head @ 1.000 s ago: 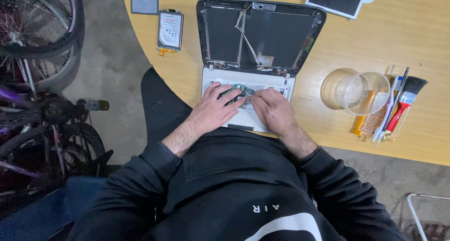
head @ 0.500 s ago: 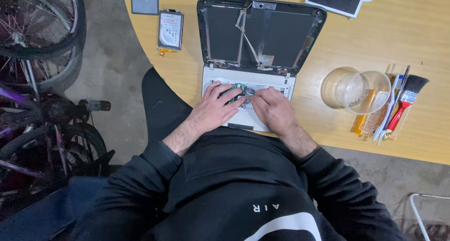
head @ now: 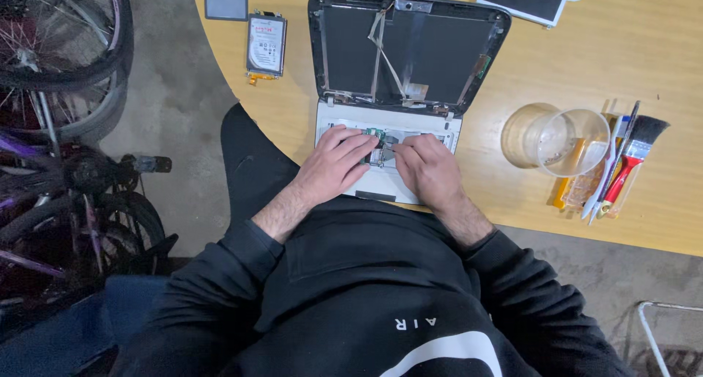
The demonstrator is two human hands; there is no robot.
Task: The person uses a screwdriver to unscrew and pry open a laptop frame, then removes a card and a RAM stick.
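Both hands work inside the opened laptop (head: 395,120), near on the worktop (head: 659,54). The left hand (head: 333,164) and right hand (head: 428,168) pinch a small green part (head: 375,135) (fingers closed on it). Likely easing it out; gentle, even lifting seems called for.

Looks like a garage-type home workshop: bare concrete floor (head: 183,113), bicycles (head: 66,128) parked right beside a round wooden table (head: 586,62) with a stripped laptop (head: 406,62), a loose hard drive (head: 266,44) and brushes (head: 630,157).
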